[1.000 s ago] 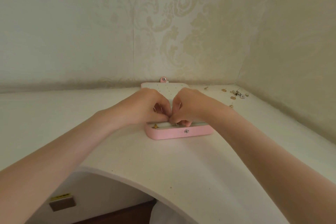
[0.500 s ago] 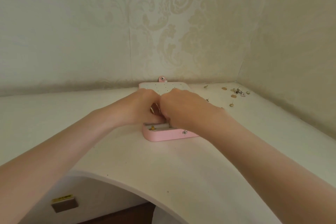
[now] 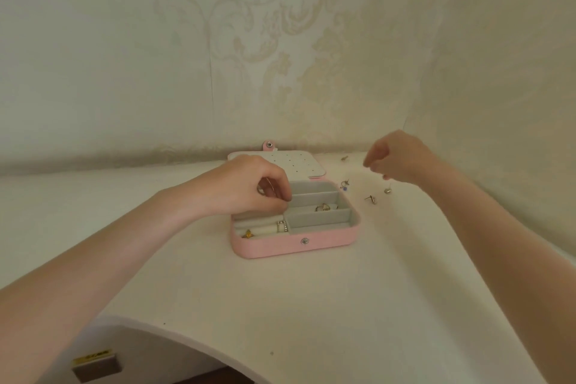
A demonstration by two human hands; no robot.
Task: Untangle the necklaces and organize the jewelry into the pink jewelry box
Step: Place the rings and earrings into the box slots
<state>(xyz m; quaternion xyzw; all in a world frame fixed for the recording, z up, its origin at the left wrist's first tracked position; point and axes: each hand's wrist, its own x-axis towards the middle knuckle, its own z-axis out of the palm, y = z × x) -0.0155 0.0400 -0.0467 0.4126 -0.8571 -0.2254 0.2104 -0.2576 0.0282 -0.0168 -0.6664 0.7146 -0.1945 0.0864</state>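
While the left hand (image 3: 246,187) reaches in over the back left of the open pink jewelry box (image 3: 294,243) on the white table (image 3: 311,305), its fingers are curled down with tips pinched together on something too small to make out. Raised to the right of the box, above scattered earrings (image 3: 371,199), the right hand (image 3: 396,156) is curled, thumb and forefinger pinched; what it holds, if anything, cannot be told. Rings (image 3: 282,226) sit in the front left compartment.
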